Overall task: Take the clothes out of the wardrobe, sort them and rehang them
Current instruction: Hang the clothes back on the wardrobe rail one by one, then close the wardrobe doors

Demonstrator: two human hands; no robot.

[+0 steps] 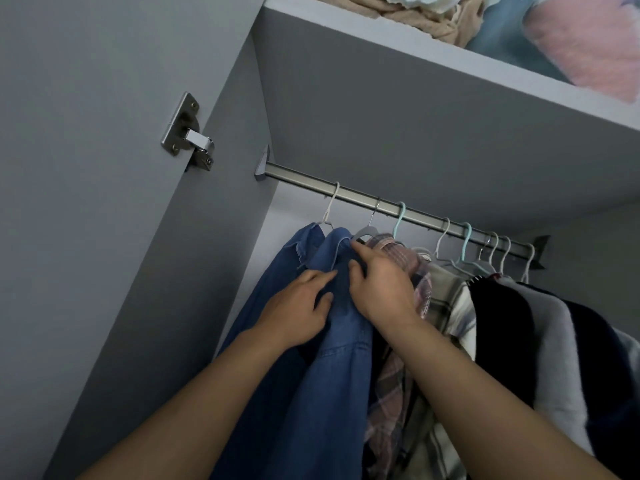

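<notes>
Left hand (298,308) and right hand (379,285) both grasp the denim shirt (332,375) near its collar. The rail (391,207) runs from ten o'clock towards three o'clock.

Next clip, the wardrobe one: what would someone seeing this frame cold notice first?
First, the two hands at centre: the left hand and right hand both grip the blue denim shirt, the leftmost garment on the metal rail. Next, the row of plaid, black and grey clothes crowding the rail to the right. Folded fabrics lie on the shelf above.
</notes>
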